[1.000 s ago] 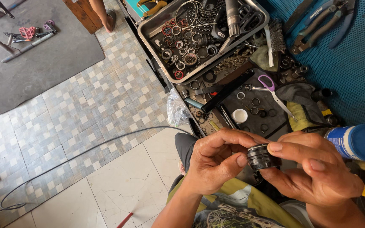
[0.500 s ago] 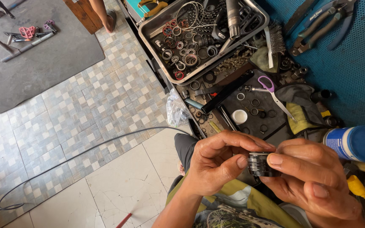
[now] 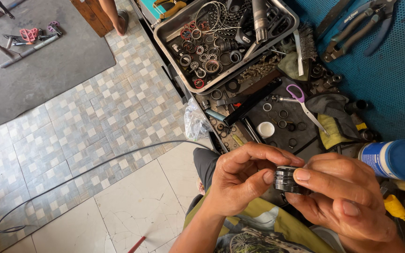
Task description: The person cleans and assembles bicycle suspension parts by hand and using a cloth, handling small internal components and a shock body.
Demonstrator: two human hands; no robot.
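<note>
Left hand (image 3: 240, 180) and right hand (image 3: 343, 197) pinched together on small black ribbed ring part (image 3: 287, 179), held over lap, just below cluttered workbench (image 3: 399, 79), blue-capped can (image 3: 397, 159) beside right hand.

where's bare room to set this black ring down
Free: the blue mat right of the purple scissors, and the pale floor tile left of the left hand. Crowded: the metal tray and the dark mat below it.

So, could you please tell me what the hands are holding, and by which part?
A small black ring-shaped part, pinched by its rim between left hand and right hand.
</note>
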